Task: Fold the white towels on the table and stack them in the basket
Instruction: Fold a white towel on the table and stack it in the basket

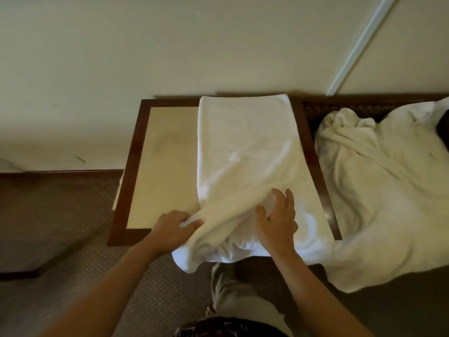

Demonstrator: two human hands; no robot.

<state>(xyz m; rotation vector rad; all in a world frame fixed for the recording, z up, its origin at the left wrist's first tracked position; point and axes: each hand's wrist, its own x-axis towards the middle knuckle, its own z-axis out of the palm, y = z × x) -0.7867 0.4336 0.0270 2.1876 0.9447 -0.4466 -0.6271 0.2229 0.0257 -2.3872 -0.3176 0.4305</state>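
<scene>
A white towel (245, 147) lies lengthwise on the table (160, 166), a pale top framed in dark wood. Its near end is bunched and hangs over the front edge. My left hand (173, 228) pinches the towel's near left corner between thumb and curled fingers. My right hand (277, 215) lies on the bunched near end, its fingers spread and partly tucked under a fold. To the right, a heap of crumpled white towels (388, 186) spills over a dark surface. No basket is in view.
A pale wall stands right behind the table, with a white strip (359, 45) running up it. Brown carpet (60, 227) covers the floor at left, where a low dark ledge (21, 273) juts out. My legs (233, 293) stand at the table's front.
</scene>
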